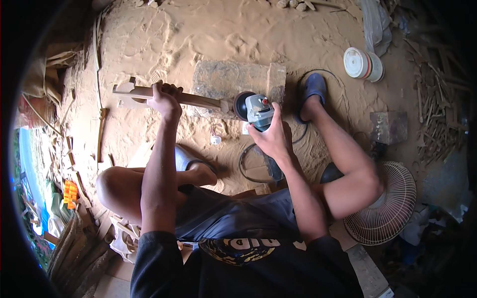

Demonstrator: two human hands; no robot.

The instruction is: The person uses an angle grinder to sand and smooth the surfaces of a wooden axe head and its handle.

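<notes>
My left hand [166, 101] is closed around a long piece of wood [201, 101] with a notched, shaped left end. The wood lies slantwise across the near side of a worn wooden block [223, 79]. In my right hand [275, 136] is an angle grinder [260, 109], gripped by its body. Its dark round disc [242, 106] meets or nearly meets the right end of the wood; whether they touch I cannot tell. The grinder's rear part [274, 169] points back toward me, below my wrist.
Sawdust covers the ground. A black cord [247, 166] loops beside the grinder. At the far right lies a white bucket [365, 64], with a small block [389, 127] nearer. A round fan [385, 203] stands by my right knee. Wood scraps [442, 116] pile up at the right.
</notes>
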